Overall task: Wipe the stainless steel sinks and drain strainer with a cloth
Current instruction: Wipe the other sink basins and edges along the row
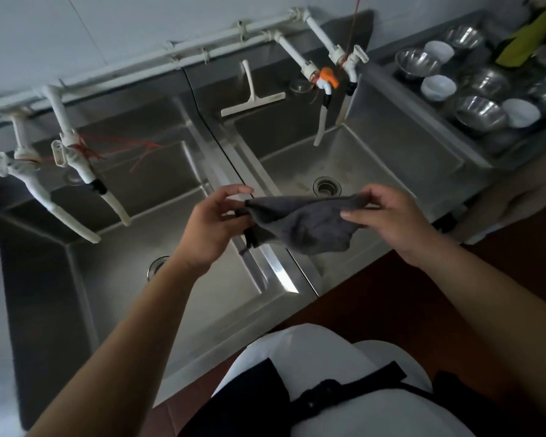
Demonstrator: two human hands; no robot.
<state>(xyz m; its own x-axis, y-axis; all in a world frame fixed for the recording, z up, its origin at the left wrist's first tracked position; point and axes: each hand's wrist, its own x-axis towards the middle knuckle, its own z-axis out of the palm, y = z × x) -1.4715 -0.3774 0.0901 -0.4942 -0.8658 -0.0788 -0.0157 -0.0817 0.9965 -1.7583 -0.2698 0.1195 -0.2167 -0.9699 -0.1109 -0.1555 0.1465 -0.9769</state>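
Cloth held out over the sinks, ready to wipe.

Both hands pinch the grey cloth [300, 220] at its ends, left hand [213, 223] and right hand [388, 219], holding it stretched in the air above the divider between the left sink [133, 279] and right sink [375, 152]. I'd fold it into a flat pad first, then work the right basin walls down toward the drain strainer [327, 186].

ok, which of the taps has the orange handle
The tap with the orange handle hangs over the right sink, beside another all-white tap. The taps over the left sink are white too.
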